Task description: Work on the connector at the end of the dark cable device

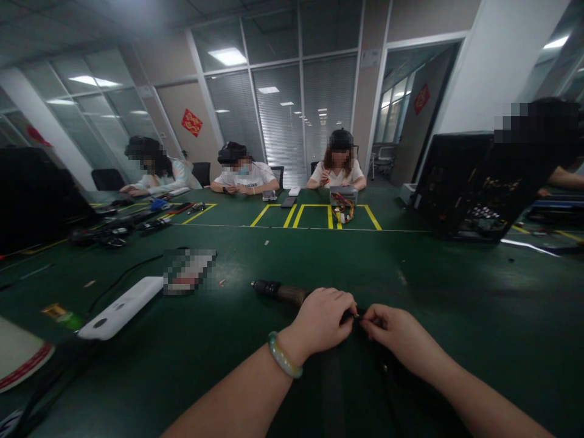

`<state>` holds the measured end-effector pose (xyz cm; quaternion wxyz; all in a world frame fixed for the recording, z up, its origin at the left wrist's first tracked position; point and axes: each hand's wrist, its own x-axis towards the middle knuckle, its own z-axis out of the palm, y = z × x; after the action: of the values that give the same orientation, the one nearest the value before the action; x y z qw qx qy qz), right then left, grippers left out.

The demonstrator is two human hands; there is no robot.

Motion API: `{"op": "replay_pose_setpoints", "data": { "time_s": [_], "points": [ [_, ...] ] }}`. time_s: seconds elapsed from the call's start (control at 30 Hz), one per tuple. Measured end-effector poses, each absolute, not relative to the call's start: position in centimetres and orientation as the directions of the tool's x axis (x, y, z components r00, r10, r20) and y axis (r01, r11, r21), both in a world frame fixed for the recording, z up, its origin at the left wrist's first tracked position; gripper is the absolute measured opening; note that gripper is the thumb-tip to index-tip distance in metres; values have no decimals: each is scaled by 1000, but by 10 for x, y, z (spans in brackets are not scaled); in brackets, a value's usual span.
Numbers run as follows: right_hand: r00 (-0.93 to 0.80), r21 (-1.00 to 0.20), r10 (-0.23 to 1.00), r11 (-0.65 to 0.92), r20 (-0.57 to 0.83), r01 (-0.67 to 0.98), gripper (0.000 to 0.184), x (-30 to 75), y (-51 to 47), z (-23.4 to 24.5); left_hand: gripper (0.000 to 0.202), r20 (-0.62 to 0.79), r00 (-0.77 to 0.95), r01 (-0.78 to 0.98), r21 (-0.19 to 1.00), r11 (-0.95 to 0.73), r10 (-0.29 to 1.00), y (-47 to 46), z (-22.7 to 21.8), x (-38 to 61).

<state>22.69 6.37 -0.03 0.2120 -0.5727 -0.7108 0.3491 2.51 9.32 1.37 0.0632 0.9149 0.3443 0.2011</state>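
A dark cylindrical electric screwdriver (pixel 285 294) lies across the green table, its black nose pointing left. My left hand (pixel 323 319), with a jade-coloured bangle (pixel 283 354) on the wrist, is closed over the rear end of the tool. Close by on the right, my right hand (pixel 387 328) pinches a thin black cord (pixel 360 317) at that rear end. The fingertips of both hands nearly meet. Exactly how cord and tool join is hidden by the fingers. A dark cable (pixel 385 368) runs down below my right hand.
Left lie a long white device (pixel 123 307), a blurred phone-like object (pixel 190 272) and a red-banded white container (pixel 20 356). A black computer case (pixel 460 188) stands back right. Cables (pixel 114 234) are heaped left. Several co-workers sit opposite, one behind a power supply (pixel 343 196).
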Motion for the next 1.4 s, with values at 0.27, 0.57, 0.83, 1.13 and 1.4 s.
{"op": "replay_pose_setpoints", "data": {
  "time_s": [0.27, 0.57, 0.83, 1.13, 1.4],
  "points": [
    [-255, -732, 962, 107, -94, 672, 16, 227, 65, -2, 14, 326, 678, 606, 258, -752, 658, 93, 14, 24],
    [-257, -735, 963, 118, -78, 667, 16, 226, 64, -2, 14, 334, 675, 599, 273, -753, 658, 93, 13, 25],
    [-258, -734, 962, 113, -87, 670, 17, 227, 65, -3, 12, 325, 675, 611, 257, -748, 663, 92, 15, 25],
    [-251, -722, 962, 96, -110, 686, 18, 227, 64, 1, 11, 325, 677, 601, 273, -752, 660, 92, 17, 25],
    [-250, -726, 964, 108, -90, 680, 17, 226, 64, -1, 13, 322, 681, 600, 268, -754, 657, 92, 16, 25]
  ]
}}
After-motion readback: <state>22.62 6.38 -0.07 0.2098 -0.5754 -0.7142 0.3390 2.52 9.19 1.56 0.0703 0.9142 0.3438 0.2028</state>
